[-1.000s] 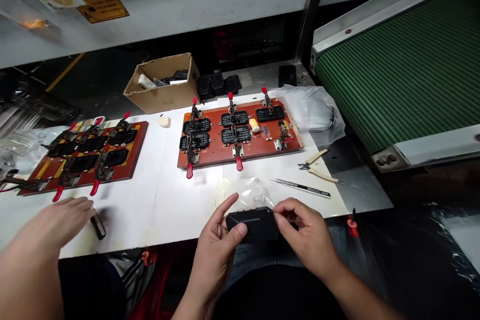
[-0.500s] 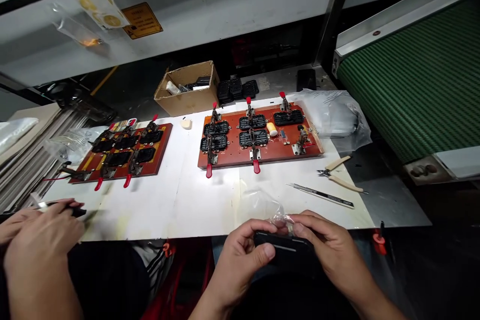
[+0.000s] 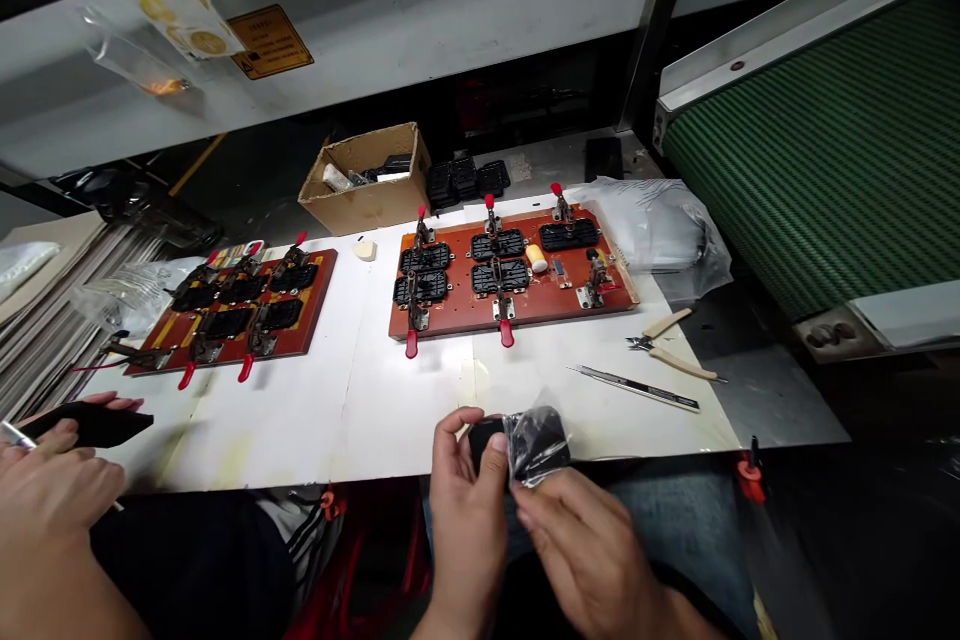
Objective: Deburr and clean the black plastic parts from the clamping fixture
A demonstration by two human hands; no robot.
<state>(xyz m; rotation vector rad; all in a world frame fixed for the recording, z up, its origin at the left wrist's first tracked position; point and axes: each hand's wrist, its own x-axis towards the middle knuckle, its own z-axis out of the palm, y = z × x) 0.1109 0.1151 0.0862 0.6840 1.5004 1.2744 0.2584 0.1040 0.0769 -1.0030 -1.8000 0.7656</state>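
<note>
My left hand (image 3: 469,490) grips the left end of a flat black plastic part (image 3: 487,432), thumb on its face. A clear plastic bag (image 3: 536,440) covers the right portion of that part. The lower edge of the bag is pinched in the fingers of my right hand (image 3: 581,530). Both hands are just in front of the table's near edge. Beyond them on the white table lie a slim craft knife (image 3: 637,388) and side cutters with cream handles (image 3: 667,345).
A brown clamp fixture (image 3: 517,305) with red-tipped clamps holds several black parts; a second fixture (image 3: 300,320) stands left. Behind are a cardboard box (image 3: 364,205) and a stack of plastic bags (image 3: 660,230). A green conveyor (image 3: 810,120) runs right. A co-worker's hands (image 3: 67,470) hold a black part.
The black part has tilted up and the clear bag now reaches over its right portion. My right hand has moved lower, onto the bag's edge. The view has shifted slightly.
</note>
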